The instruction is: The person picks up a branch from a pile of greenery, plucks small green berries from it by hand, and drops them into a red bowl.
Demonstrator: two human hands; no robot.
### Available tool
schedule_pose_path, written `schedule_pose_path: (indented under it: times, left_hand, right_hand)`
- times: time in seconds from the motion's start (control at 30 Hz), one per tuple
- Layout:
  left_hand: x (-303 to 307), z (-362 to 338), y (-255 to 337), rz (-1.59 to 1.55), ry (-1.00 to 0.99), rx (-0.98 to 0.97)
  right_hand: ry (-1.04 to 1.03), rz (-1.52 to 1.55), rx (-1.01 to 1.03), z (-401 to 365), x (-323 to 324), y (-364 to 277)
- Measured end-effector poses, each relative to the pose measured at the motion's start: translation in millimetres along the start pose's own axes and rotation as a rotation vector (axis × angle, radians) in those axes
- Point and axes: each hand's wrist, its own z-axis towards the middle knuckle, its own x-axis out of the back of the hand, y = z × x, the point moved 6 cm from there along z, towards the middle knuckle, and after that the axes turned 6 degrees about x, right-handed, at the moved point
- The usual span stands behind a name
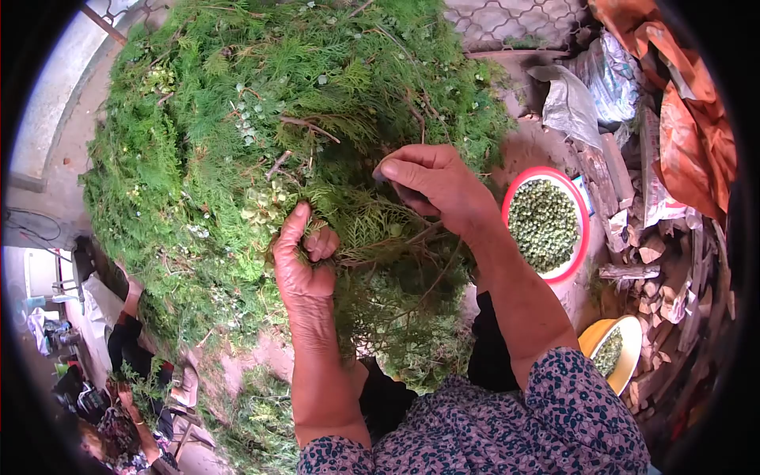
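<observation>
My left hand (pixel 303 261) has its fingers (pixel 321 240) curled into a fist around the stems of a green sprig (pixel 370 229), thumb standing up alongside it, so the flat fan of foliage sticks out to the right of my grip. My right hand (pixel 434 188) is just above and to the right, its fingers (pixel 405 156) bent over and pinched tight against the thumb at the edge of the greenery; something dark shows under them, but I cannot tell what they have nipped. Both hands are pressed into the near side of a big heap of green branches (pixel 261 119) that fills most of what I see in front of me, with small pale green seeds scattered through it. My patterned sleeves (pixel 554 412) show at the bottom. To the right of my right wrist, on the ground, stands a red-rimmed bowl (pixel 582 207) full of small green seeds, and nearer my elbow a yellow bowl (pixel 594 336) holding a few more. Beyond them lie broken wood pieces (pixel 653 249), a grey plastic bag (pixel 570 103) and an orange cloth (pixel 685 127). At lower left, well apart from me, another person (pixel 123 340) sits by the heap.
</observation>
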Motion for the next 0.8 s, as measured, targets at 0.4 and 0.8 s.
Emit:
schedule_pose_path:
  times: [0.4,0.8]
  left_hand:
    - [5.4,2.0,3.7,-0.105,0.051,-0.034]
    - [-6.0,-6.8,1.9,0.243,0.169,-0.092]
  right_hand:
    - [-0.198,-0.263,-0.047,-6.5,-5.9,1.9]
    - [-0.224,-0.227,0.1,-1.6,-10.6,2.1]
